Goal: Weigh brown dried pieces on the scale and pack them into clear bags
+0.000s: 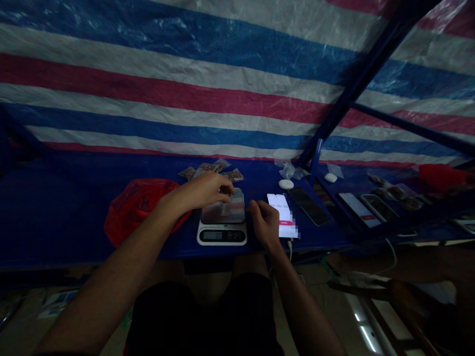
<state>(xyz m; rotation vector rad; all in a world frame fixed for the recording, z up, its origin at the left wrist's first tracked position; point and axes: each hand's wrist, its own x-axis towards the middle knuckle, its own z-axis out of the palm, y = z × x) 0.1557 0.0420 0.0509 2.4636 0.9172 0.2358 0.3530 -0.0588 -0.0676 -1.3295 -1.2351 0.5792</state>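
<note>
A white digital kitchen scale [221,234] sits on the blue tabletop [70,207] in front of the person, its metal weighing plate [215,212] towards the back and its display [213,236] facing the person. The left hand [218,189] is over the plate, palm down, with bent fingers pointing down; whether it pinches anything between them I cannot tell. The right hand [264,222] is loosely closed just beside the scale's right edge, thumb near the curled forefinger.

Directly behind the scale lie several small clear packets of brown contents [233,175], some partly covered by the left hand. A crumpled red plastic bag [129,210] lies to the scale's left, with the left forearm crossing in front of it. On the other side, next to the right hand, a lit phone [284,212] shows a running-time readout and has a white cable [290,249] at its lower end. A dark-screened phone [309,205] lies right of it, near a white rounded case [286,184] and crumpled clear bags [289,171].

Past a blue metal post [315,155] are two more phones [358,210], further packets [395,192] and another red bag [443,178]. Striped tarpaulin [185,89] hangs behind the table.
</note>
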